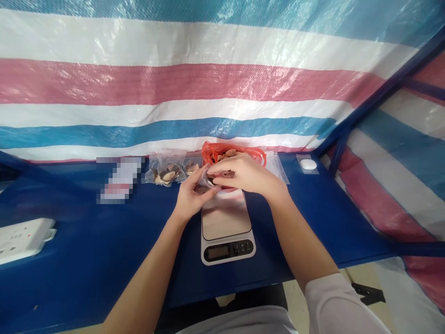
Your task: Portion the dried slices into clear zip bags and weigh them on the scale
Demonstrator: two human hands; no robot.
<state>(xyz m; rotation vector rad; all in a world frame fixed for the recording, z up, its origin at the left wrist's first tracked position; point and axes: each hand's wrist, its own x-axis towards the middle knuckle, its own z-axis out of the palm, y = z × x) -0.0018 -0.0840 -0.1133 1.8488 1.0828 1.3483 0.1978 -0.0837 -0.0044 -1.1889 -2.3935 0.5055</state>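
Observation:
My left hand [193, 197] and my right hand [245, 174] meet above a digital kitchen scale [225, 227], both gripping a small clear plastic item [209, 179]. I cannot tell if it is a bag or a cup. Brown pieces show beneath it. Just behind my right hand lies an orange-red plastic bag [232, 152] with tan dried pieces in it. To the left of my left hand sits a clear plastic bag [165, 170] of similar pieces. My hands hide the back of the scale's platform.
The blue table [86, 241] carries a white power strip [24, 239] at the left, a pixelated flat object [120, 180], and a small white round object [308, 164] at the back right. A striped tarp wall [187, 83] rises behind the table.

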